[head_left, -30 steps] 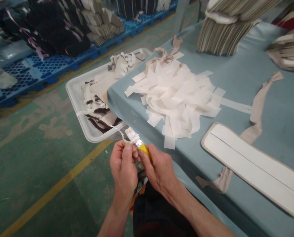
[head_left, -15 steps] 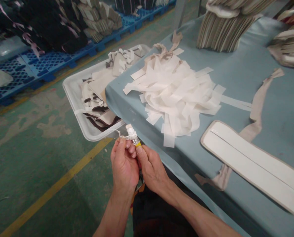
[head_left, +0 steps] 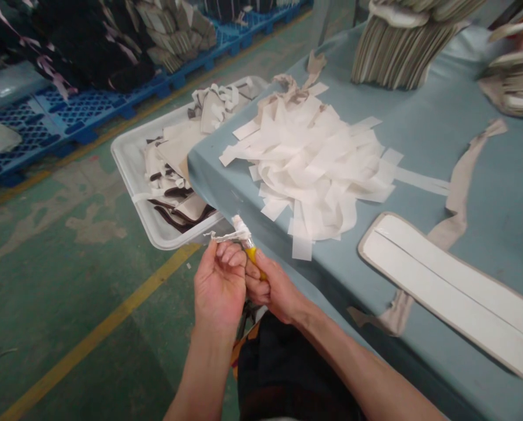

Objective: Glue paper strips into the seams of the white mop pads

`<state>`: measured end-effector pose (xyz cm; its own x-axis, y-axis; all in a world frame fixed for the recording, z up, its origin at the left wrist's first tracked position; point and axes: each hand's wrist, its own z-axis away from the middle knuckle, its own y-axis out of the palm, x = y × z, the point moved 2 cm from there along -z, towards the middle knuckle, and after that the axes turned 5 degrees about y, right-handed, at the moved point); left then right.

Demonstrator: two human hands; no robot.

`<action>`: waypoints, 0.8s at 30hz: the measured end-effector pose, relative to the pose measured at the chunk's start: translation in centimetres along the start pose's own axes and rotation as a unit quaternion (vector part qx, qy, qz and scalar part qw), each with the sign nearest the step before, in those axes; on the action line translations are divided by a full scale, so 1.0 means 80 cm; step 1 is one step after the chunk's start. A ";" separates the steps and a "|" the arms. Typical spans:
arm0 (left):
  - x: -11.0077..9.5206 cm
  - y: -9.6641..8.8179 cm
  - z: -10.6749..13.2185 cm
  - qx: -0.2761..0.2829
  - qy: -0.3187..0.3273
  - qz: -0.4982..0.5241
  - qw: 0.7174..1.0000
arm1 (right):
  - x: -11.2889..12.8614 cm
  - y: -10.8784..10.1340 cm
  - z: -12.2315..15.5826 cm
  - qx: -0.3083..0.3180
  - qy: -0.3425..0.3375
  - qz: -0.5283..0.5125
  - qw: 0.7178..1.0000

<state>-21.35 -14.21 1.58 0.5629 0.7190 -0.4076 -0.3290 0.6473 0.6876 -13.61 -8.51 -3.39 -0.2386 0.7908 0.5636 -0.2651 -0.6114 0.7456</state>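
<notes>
My right hand [head_left: 272, 286] is closed around the yellow handle of a small brush [head_left: 253, 252]. Its metal collar shows, and the head is caked in white and points up and away from me. A ragged whitish strand [head_left: 224, 236] runs left from the brush head, its left part pinched between the thumb and fingers of my left hand [head_left: 222, 278]. Both hands are close together just off the near edge of the table [head_left: 288, 266]. On the table beyond them lies a tangled pile of white strips [head_left: 309, 164].
A long white padded panel [head_left: 446, 292] with beige edging lies at right, near a beige strap [head_left: 458, 187]. Stacked panels [head_left: 397, 55] stand at the back. Left of the table, a white tub [head_left: 125, 175] holds scraps. Blue pallets [head_left: 72, 117] bear dark goods on the green floor.
The strand between my left fingers and the brush head has stretched longer. My right hand has shifted slightly right and down the handle, showing more yellow.
</notes>
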 end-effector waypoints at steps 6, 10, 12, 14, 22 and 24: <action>-0.006 -0.002 -0.006 -0.006 -0.031 0.024 0.999 | -0.003 0.002 -0.007 0.036 0.021 -0.020 0.999; -0.009 -0.004 -0.017 -0.002 -0.017 0.011 1.000 | -0.010 0.006 -0.016 0.029 0.013 -0.017 0.999; -0.009 -0.006 -0.022 0.004 -0.006 -0.006 1.000 | -0.012 0.007 -0.019 0.015 -0.001 -0.005 1.000; -0.011 -0.012 -0.024 0.012 0.009 -0.029 0.999 | -0.013 0.008 -0.018 0.003 -0.014 0.022 1.000; -0.025 -0.050 -0.014 0.040 0.070 -0.148 0.986 | 0.007 0.017 0.009 0.011 -0.040 0.170 0.985; -0.022 -0.058 -0.012 0.041 0.058 -0.176 0.982 | 0.012 0.018 0.014 -0.003 -0.046 0.202 0.978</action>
<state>-21.57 -18.20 -1.47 0.5399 0.4812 -0.6906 -0.0650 0.8419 0.5357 -13.16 -8.57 -1.37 -0.2399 0.4843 0.8414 -0.1724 -0.8742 0.4540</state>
